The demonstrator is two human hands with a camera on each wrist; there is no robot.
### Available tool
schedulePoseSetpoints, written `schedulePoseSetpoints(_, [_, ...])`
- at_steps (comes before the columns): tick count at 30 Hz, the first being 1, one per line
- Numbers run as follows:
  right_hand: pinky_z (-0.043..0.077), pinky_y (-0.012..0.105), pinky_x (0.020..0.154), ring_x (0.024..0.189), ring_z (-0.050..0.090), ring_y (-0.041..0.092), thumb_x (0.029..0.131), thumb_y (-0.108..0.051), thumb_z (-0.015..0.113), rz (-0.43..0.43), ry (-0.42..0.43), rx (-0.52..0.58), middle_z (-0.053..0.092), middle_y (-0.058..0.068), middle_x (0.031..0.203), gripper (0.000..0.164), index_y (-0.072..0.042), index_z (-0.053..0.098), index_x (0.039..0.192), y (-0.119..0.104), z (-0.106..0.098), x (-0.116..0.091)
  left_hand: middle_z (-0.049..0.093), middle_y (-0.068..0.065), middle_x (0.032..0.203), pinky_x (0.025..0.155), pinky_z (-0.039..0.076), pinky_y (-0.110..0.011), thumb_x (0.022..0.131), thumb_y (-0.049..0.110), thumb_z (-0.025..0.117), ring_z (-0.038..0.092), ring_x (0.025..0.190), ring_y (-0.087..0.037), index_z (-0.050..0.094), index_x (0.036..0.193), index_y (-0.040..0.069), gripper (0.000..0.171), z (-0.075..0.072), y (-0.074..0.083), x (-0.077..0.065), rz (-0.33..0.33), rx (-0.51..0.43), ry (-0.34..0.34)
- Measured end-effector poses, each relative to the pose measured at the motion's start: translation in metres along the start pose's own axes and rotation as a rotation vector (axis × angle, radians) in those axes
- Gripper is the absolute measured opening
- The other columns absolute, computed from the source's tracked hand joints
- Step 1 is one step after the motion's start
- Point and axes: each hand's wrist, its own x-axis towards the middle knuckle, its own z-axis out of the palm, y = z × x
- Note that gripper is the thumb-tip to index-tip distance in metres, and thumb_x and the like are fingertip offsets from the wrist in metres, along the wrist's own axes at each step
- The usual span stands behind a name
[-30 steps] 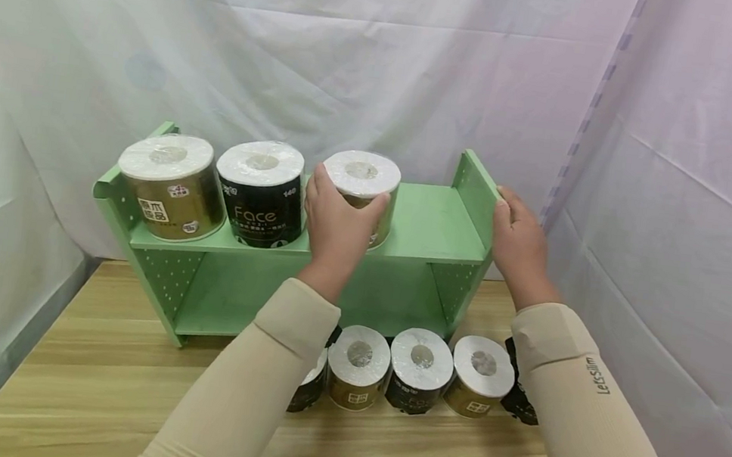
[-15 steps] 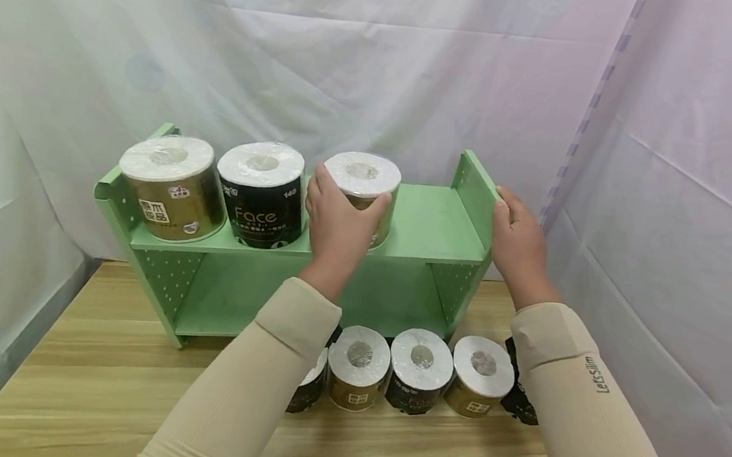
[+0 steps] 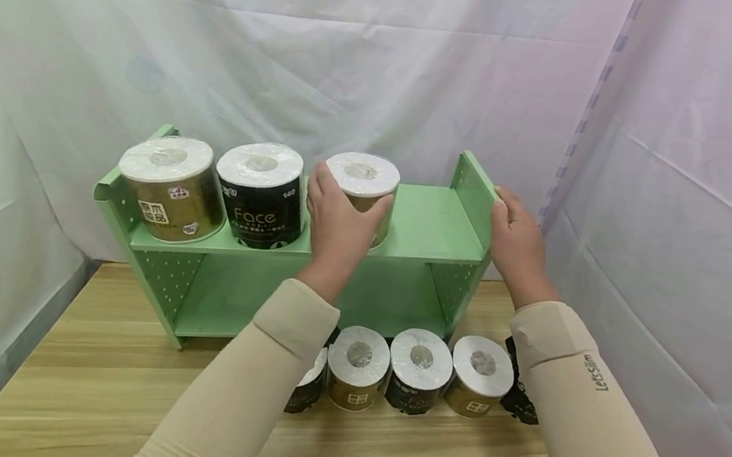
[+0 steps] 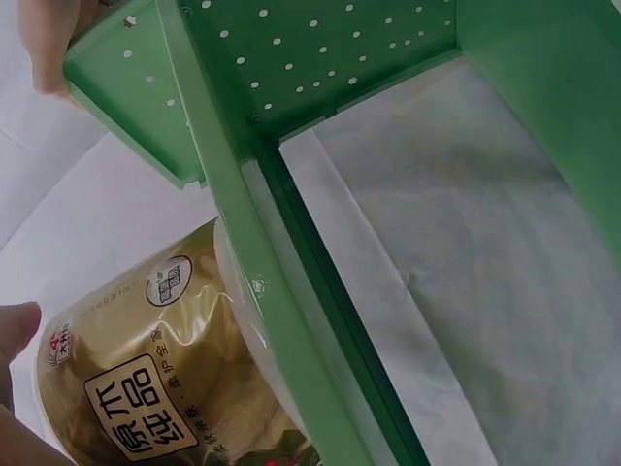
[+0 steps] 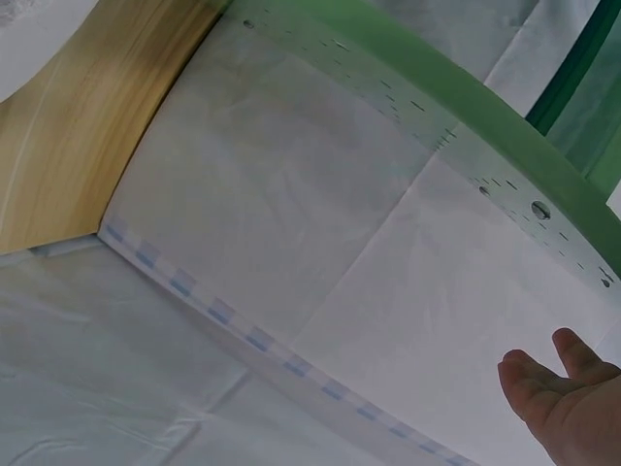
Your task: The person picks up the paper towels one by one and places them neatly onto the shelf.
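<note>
My left hand (image 3: 340,225) holds a gold-wrapped toilet paper roll (image 3: 364,175) upright on the upper shelf of a green rack (image 3: 435,222), with thumb and fingers spread around its side. In the left wrist view, the thumb shows beside the gold toilet roll (image 4: 184,354), whose end meets the shelf. My right hand (image 3: 520,247) touches the outer side of the rack's right end panel (image 3: 479,204). Its fingers look fairly straight in the right wrist view. Left of the held roll stand a black-wrapped roll (image 3: 259,204) and another gold roll (image 3: 171,193).
In front of the rack, on the wooden table (image 3: 92,393), stands a row of several gold and black rolls (image 3: 420,369). My forearms partly hide the row's ends. White cloth (image 3: 385,71) hangs behind and on both sides.
Almost nothing differs. Both hands keep their places on the roll and the end panel, and the other rolls stay where they were.
</note>
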Motion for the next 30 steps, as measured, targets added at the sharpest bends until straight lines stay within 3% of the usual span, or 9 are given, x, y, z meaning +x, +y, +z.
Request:
schedulePoseSetpoints(23, [0.032, 0.061, 0.104, 0.136, 0.036, 0.039, 0.102, -0.046, 0.019, -0.083, -0.008, -0.102, 0.035, 0.012, 0.153, 0.058, -0.018, 0.035, 0.151, 0.0, -0.003, 0.003, 0.013, -0.015, 0.158, 0.107, 0.037, -0.05, 0.085, 0.04, 0.072, 0.018, 0.144, -0.029, 0.012, 0.155, 0.008, 0.098, -0.006, -0.007, -0.007, 0.081, 0.101, -0.01])
schedulePoseSetpoints(30, [0.03, 0.06, 0.105, 0.137, 0.035, 0.038, 0.102, -0.048, 0.019, -0.071, -0.002, -0.112, 0.035, 0.012, 0.153, 0.059, -0.02, 0.035, 0.151, 0.001, -0.005, 0.002, 0.015, -0.015, 0.157, 0.105, 0.038, -0.053, 0.086, 0.038, 0.07, 0.018, 0.144, -0.031, 0.014, 0.155, 0.009, 0.093, -0.007, -0.01, -0.009, 0.113, 0.152, 0.0])
